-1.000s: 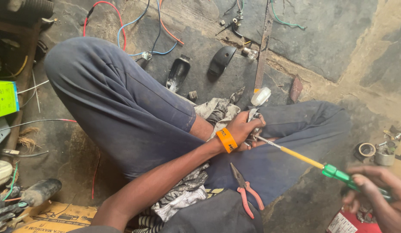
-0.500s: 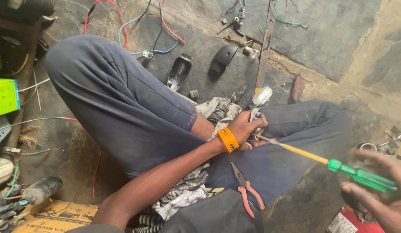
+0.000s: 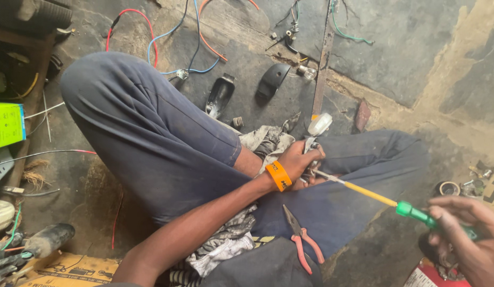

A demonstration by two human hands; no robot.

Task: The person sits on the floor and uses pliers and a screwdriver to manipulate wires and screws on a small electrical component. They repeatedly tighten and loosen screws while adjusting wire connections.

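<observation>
Two hands are at work over the person's crossed legs. The left hand [image 3: 297, 162], with a bright orange wristband [image 3: 279, 176], has its grip pressed together around a small metal part with a white plastic piece [image 3: 319, 124] sticking out above the fist; the part sits just over the dark blue trouser leg [image 3: 151, 138], and most of it is hidden by the fingers. The right hand [image 3: 465, 234], low at the right edge, has its grip wrapped around the green handle of a long screwdriver with a yellow shaft [image 3: 372, 195], whose bare metal tip reaches into the part at the left fist.

A pair of red-handled pliers [image 3: 303, 239] lies on the lap just below the shaft, and a grey crumpled rag [image 3: 268, 141] lies behind the left hand. On the cracked concrete floor [image 3: 406, 48] beyond lie loose red and blue wires [image 3: 167, 37], two black curved plastic covers [image 3: 272, 81] and a small clear bulb [image 3: 306, 72].

The likely trouble is a slip: the shaft is long and held far back, so a sideways push could make the tip jump out and jab the left fingers or the thigh. The part rests on no firm surface, so it could twist in the fist, and a small piece could drop into the rag.
</observation>
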